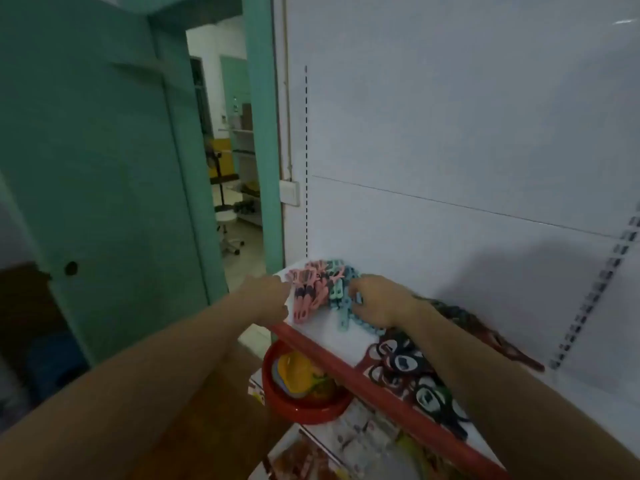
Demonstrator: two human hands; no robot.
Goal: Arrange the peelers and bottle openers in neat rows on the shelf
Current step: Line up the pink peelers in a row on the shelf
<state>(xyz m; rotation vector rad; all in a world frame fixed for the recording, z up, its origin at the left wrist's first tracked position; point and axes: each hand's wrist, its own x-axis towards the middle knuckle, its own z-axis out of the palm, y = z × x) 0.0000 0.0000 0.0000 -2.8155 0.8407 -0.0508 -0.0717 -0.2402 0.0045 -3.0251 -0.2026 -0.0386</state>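
Pastel peelers [320, 289] at shelf [322, 332] corner

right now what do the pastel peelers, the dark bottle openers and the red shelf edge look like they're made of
Pastel peelers: likely plastic, matte pink and teal, uniform colour. Dark bottle openers: probably plastic-coated or rubbery frames, dull sheen; blur leaves it open. Red shelf edge: glossy strip, plastic or painted metal.

Dim, bluish indoor light; brighter room beyond doorway [228, 133]. Soft shadow on white back panel [519, 271]. Overall blur; wide-angle bending at edges.
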